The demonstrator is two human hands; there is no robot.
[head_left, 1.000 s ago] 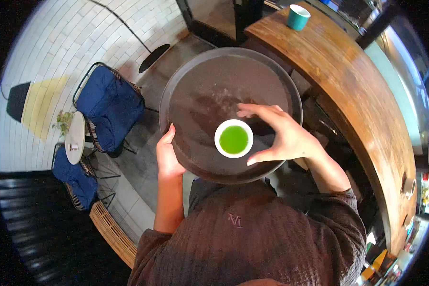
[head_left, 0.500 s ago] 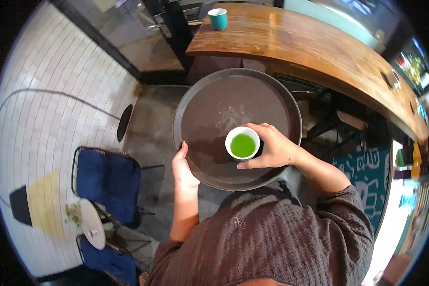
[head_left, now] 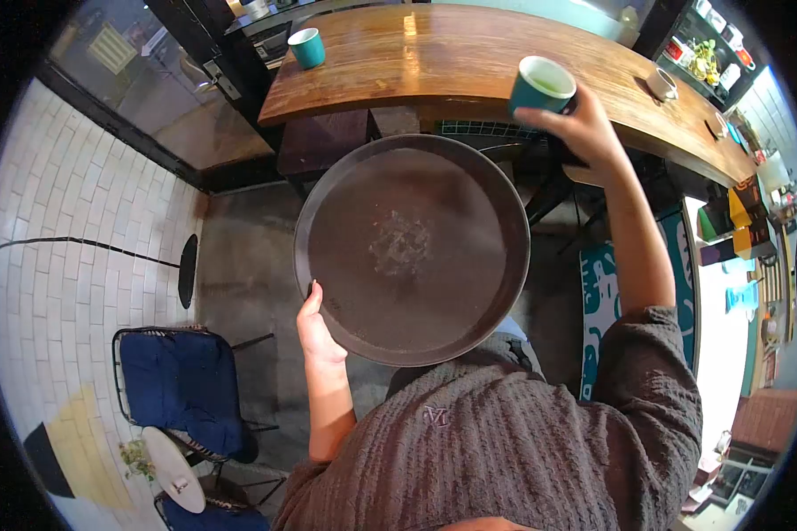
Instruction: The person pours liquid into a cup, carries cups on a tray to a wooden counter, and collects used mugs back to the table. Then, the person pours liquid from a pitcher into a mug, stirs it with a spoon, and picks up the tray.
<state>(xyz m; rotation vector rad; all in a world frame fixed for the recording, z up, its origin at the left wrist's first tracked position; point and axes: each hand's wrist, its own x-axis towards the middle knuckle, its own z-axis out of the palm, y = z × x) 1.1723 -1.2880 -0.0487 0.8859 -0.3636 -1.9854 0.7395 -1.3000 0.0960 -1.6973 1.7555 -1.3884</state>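
Observation:
A round dark brown tray (head_left: 412, 310) is held level in front of my body. My left hand (head_left: 320, 332) grips its left rim, thumb on top and the other fingers hidden underneath. Pale scuff marks show at the tray's middle. My right hand (head_left: 584, 128) is wrapped around a teal cup (head_left: 536, 94) with a white inside and green liquid in it. It is up off the tray, in front of the wooden counter's near edge and slightly tilted. Another teal cup (head_left: 307, 50) stands on the counter's left end.
The long wooden counter (head_left: 452, 53) runs across the far side, with a light cup (head_left: 661, 84) toward its right end. A dark stool (head_left: 323, 146) stands under it. Blue chairs (head_left: 181, 376) and a small round table (head_left: 170, 465) are at the left by the white tiled wall (head_left: 71, 195).
My right hand has lifted the cup of green liquid off the tray and carried it forward and right to the counter's edge. My left hand still holds the tray.

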